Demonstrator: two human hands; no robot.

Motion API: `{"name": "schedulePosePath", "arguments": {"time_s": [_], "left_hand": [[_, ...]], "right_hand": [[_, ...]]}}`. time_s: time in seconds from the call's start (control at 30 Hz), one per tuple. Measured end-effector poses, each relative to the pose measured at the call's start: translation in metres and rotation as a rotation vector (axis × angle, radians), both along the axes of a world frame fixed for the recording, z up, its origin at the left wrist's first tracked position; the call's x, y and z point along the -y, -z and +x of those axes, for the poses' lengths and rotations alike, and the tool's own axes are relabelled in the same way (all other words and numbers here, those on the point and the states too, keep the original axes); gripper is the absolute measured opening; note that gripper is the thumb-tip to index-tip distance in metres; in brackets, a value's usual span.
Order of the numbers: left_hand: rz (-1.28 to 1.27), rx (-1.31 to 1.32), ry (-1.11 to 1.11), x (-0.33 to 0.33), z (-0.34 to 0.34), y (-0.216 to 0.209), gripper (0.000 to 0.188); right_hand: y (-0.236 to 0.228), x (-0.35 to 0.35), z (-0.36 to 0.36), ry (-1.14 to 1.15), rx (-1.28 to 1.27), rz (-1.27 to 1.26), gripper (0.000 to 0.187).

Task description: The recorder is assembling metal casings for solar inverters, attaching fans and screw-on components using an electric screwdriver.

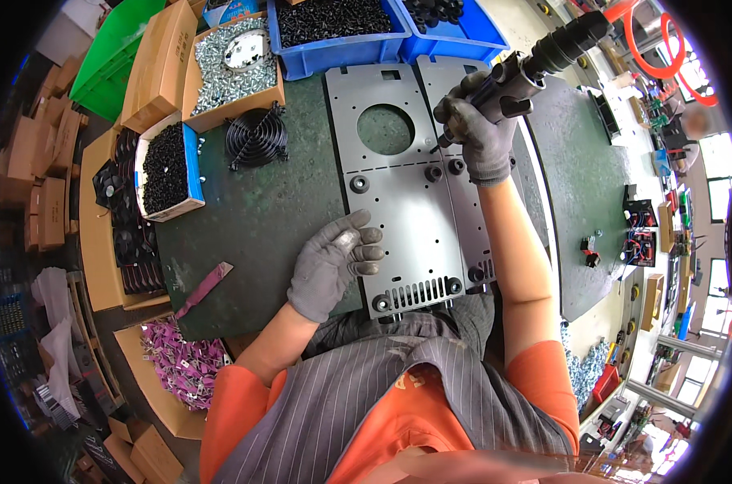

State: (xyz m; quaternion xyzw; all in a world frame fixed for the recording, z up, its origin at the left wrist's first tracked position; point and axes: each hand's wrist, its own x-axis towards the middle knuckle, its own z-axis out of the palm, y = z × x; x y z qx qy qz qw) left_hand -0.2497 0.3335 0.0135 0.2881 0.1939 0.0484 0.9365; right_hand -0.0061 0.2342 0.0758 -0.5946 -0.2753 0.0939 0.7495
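Observation:
My right hand [481,133], in a grey glove, is wrapped round a dark pneumatic screwdriver [511,85]. Its thin bit points down-left, close to the flat grey metal panel [406,218]. The panel has a large round hole, a row of slots at its near end and black round feet [359,185]. My gloved left hand [330,262] is at the panel's left edge, its fingers curled. A small pale patch shows among them; whether it is a held piece or part of the glove is unclear. A second similar panel [443,121] lies alongside on the right.
A black fan guard [257,137] lies left of the panel. Blue bins [342,48] of black parts and a carton of silver screws [233,68] line the far side. A box of black screws [168,173] and a carton of purple pieces [184,363] are left.

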Motion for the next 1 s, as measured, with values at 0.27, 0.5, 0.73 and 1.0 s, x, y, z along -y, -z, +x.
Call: {"name": "schedulePosePath", "arguments": {"time_s": [0.27, 0.5, 0.73, 1.0], "left_hand": [[0.158, -0.009, 0.103, 0.0, -0.003, 0.0, 0.025], [0.243, -0.102, -0.007, 0.009, 0.0, -0.01, 0.027], [0.559, -0.168, 0.214, 0.018, 0.008, -0.032, 0.042], [0.618, -0.207, 0.472, 0.066, 0.041, -0.066, 0.047]], "right_hand": [[0.001, -0.002, -0.003, -0.042, 0.05, 0.007, 0.033], [-0.007, 0.006, 0.001, -0.078, 0.067, 0.066, 0.039], [-0.056, 0.064, -0.075, -0.199, -0.006, 0.663, 0.047], [-0.056, 0.114, -0.117, -0.232, 0.096, 0.667, 0.045]]}}
